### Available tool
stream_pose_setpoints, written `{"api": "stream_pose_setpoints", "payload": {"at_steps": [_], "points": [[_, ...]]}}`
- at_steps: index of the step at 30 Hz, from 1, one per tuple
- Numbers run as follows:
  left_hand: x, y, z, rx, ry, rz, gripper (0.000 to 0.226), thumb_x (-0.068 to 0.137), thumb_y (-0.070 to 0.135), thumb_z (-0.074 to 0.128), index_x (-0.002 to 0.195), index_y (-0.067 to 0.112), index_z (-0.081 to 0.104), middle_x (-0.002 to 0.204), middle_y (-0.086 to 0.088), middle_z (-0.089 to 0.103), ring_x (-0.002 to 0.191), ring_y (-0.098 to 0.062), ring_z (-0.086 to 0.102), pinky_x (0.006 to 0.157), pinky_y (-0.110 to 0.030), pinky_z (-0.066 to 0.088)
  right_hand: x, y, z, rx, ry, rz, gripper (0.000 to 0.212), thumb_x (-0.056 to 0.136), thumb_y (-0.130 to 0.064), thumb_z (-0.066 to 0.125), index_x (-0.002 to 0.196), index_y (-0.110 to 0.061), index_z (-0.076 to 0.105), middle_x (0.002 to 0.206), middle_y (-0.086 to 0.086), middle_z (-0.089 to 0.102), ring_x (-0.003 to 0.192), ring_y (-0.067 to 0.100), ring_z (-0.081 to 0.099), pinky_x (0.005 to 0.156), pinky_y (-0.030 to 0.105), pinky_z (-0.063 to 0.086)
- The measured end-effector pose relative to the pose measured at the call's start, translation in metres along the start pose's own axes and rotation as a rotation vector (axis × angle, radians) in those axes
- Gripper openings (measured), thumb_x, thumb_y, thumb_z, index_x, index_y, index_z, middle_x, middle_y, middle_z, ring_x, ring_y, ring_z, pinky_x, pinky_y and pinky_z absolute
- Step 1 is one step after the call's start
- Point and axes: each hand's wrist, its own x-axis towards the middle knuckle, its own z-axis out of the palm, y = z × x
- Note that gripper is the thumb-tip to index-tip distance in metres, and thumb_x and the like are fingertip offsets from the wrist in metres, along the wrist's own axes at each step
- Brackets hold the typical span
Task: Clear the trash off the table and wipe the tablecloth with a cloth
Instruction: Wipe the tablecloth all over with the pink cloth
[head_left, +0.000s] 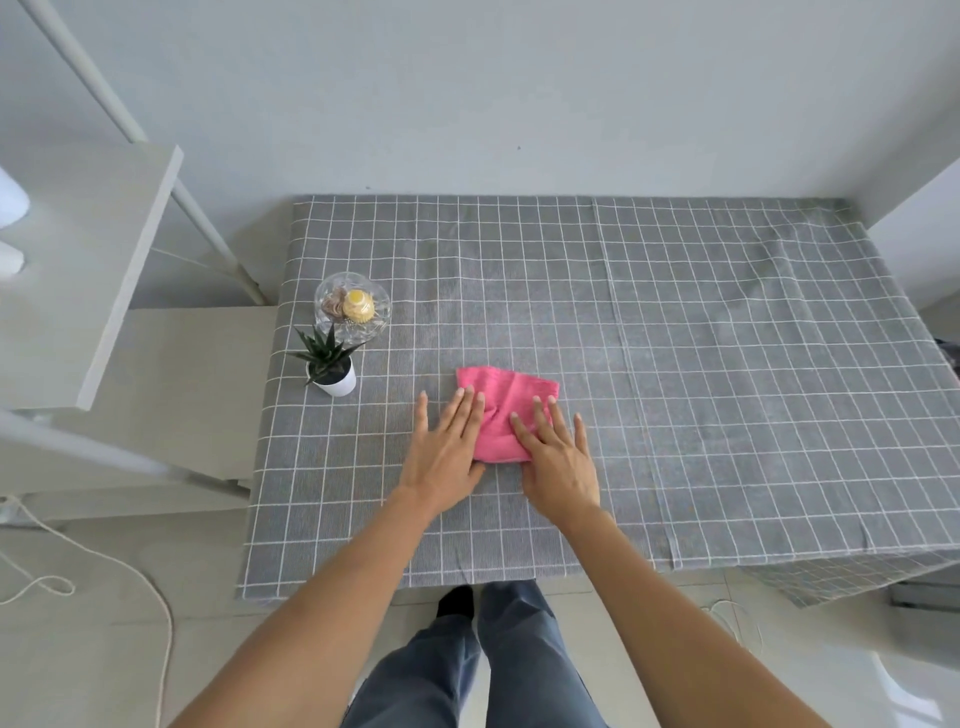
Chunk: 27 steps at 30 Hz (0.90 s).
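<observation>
A pink cloth (506, 402) lies crumpled on the grey checked tablecloth (727, 364), a little left of the table's middle. My left hand (447, 452) lies flat with fingers spread, its fingertips on the cloth's left edge and its palm on the tablecloth. My right hand (558, 460) presses flat on the cloth's right and lower part, fingers apart. Neither hand grips the cloth. No loose trash shows on the tablecloth.
A glass bowl (353, 309) with a yellow wrapped sweet and another wrapper stands at the left edge. A small potted plant (330, 364) in a white pot sits just in front of it. White shelves (93, 270) stand left of the table. A cord (104, 561) lies on the floor.
</observation>
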Motion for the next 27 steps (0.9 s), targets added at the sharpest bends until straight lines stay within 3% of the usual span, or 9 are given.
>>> {"api": "stream_pose_setpoints", "payload": {"at_steps": [2,7,11,16,27], "points": [[0.003,0.003,0.002,0.015,-0.029,-0.025,0.079,0.098,0.047,0.035,0.149,0.012,-0.014,0.157,-0.004,-0.012,0.148,-0.020,-0.007,0.109,-0.059,-0.016,0.000,0.004,-0.001,0.004,0.038,-0.013,0.061,0.094,-0.016,0.049,0.150,-0.021,0.027,0.159,0.009,0.013,0.148,0.025,-0.003,0.115,0.045,-0.010],[0.008,0.011,-0.009,0.056,-0.049,-0.032,0.063,0.102,0.021,0.033,0.152,0.006,-0.003,0.160,-0.012,0.006,0.148,-0.022,0.006,0.110,-0.060,-0.012,-0.004,0.012,-0.016,0.014,0.092,-0.005,0.054,0.095,-0.013,0.048,0.147,-0.014,0.035,0.155,0.007,0.028,0.147,0.026,0.009,0.116,0.044,-0.009],[0.025,0.019,-0.046,0.053,0.077,-0.011,0.057,0.100,0.015,0.033,0.151,0.003,0.010,0.157,-0.012,0.021,0.147,-0.022,0.016,0.110,-0.057,-0.015,0.000,0.024,-0.040,0.038,0.163,0.060,0.051,0.097,-0.012,0.044,0.147,-0.012,0.035,0.154,0.008,0.031,0.148,0.027,0.009,0.118,0.044,-0.006],[0.055,0.041,-0.093,0.070,0.136,-0.005,0.055,0.100,0.016,0.035,0.150,0.002,0.015,0.156,-0.014,0.025,0.146,-0.024,0.018,0.111,-0.058,-0.014,0.014,0.052,-0.089,0.050,0.243,0.107,0.050,0.099,-0.012,0.041,0.148,-0.016,0.033,0.155,0.008,0.031,0.148,0.026,0.006,0.118,0.044,-0.006],[0.117,0.146,-0.119,-0.023,0.151,0.067,0.058,0.098,0.035,0.042,0.148,0.009,0.028,0.150,-0.003,0.039,0.142,-0.014,0.029,0.112,-0.054,-0.014,0.002,0.183,-0.141,0.037,0.154,0.106,0.050,0.100,-0.015,0.036,0.149,-0.022,0.030,0.156,0.003,0.029,0.149,0.024,0.000,0.118,0.044,-0.003]]}}
